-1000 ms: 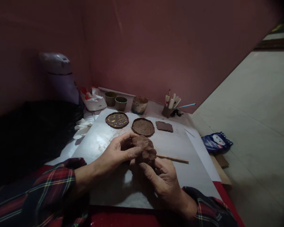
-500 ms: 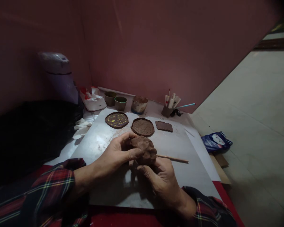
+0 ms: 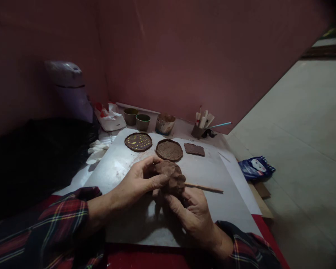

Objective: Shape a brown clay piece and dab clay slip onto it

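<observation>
A rough lump of brown clay [image 3: 172, 175] is held between both hands above the white board [image 3: 212, 213]. My left hand [image 3: 141, 179] grips it from the left, thumb lying across its front. From below and the right, my right hand [image 3: 192, 213] holds the same lump, its thumb pressed to the lower edge; its other fingers are partly hidden. Behind the clay lies a thin wooden stick [image 3: 204, 187]. Farther back are a round clay dish with yellow dots [image 3: 138, 142], a plain round clay dish [image 3: 169, 150] and a small rectangular clay slab [image 3: 194, 149].
Two cups, a green-lined one [image 3: 142, 122] among them, and a stained tub [image 3: 165, 124] stand along the wall. A holder of pens and tools [image 3: 197, 130] is at the back right. White gloves [image 3: 97, 151] lie left; a blue packet [image 3: 256, 168] sits off the right edge.
My right thumb has shifted slightly up and right against the lower part of the clay. The left hand and the things on the board look unchanged.
</observation>
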`<state>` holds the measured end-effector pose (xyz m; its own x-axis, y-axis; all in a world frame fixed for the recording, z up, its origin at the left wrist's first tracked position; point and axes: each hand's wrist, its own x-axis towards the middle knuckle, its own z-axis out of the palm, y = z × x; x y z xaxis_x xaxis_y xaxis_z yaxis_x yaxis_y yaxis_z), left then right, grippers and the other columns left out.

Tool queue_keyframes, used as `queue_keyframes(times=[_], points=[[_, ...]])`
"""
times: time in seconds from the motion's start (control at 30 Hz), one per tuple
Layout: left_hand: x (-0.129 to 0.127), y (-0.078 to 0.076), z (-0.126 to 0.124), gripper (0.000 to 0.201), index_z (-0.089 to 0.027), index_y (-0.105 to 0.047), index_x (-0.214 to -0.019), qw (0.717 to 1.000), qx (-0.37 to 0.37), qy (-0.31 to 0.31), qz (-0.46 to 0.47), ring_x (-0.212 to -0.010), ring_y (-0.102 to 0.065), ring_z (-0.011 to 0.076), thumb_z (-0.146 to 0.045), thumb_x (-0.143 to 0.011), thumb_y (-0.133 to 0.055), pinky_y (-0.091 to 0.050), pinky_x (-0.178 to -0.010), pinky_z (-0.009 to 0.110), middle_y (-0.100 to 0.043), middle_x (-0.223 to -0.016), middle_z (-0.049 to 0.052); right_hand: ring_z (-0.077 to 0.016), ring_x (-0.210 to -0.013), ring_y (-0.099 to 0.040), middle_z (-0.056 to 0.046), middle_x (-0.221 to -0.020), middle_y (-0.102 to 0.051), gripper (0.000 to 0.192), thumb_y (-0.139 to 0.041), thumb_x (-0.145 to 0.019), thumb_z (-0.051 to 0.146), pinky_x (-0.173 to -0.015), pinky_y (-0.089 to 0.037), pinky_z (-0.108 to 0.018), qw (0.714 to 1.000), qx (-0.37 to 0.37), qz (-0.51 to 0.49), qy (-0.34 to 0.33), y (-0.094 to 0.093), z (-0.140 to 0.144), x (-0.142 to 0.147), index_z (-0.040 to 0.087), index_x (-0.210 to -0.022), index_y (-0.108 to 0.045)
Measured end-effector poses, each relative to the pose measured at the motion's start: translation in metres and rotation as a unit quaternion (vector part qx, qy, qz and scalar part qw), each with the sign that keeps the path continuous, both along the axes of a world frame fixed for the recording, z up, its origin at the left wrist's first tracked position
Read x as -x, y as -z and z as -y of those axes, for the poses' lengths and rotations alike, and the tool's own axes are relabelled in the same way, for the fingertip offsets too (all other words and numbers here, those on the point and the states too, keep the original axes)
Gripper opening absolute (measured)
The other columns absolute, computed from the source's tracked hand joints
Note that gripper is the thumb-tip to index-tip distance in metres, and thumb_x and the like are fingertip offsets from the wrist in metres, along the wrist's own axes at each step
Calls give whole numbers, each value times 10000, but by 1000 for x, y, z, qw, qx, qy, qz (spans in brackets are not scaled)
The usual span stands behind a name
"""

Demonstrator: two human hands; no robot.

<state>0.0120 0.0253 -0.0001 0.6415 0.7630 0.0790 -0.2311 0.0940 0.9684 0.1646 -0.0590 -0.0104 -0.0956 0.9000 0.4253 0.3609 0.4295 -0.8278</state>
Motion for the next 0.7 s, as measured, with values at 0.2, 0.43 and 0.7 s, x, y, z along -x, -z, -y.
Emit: queue_keyframes(times=[0.2,0.43,0.7], points=[[-2,-4,1,254,-171,-622,-913,1000,10,-9,0,-673,-571,96,-329,-754,-743,-422,-564,188,-654,-850,-4,-126,-653,-590,-13,-700,-664,183,-587,-858,283,-643,-470,-238,999,22,-33,-4,2,-3,1,170,-763,-696],[-1,-4,1,239,-181,-615,-930,1000,10,3,16,-758,-606,105,-254,-749,-753,-465,-686,201,-659,-874,-9,-123,-674,-562,-4,-725,-646,104,-630,-827,241,-664,-456,-244,997,60,-39,-7,6,-2,1,170,-781,-688],[0,-3,1,291,-162,-595,-952,1000,-13,-2,-21,-746,-578,117,-312,-751,-745,-451,-619,199,-645,-881,13,-128,-662,-560,-30,-706,-628,199,-540,-887,233,-648,-451,-250,999,33,-28,0,5,-2,1,135,-846,-708]])
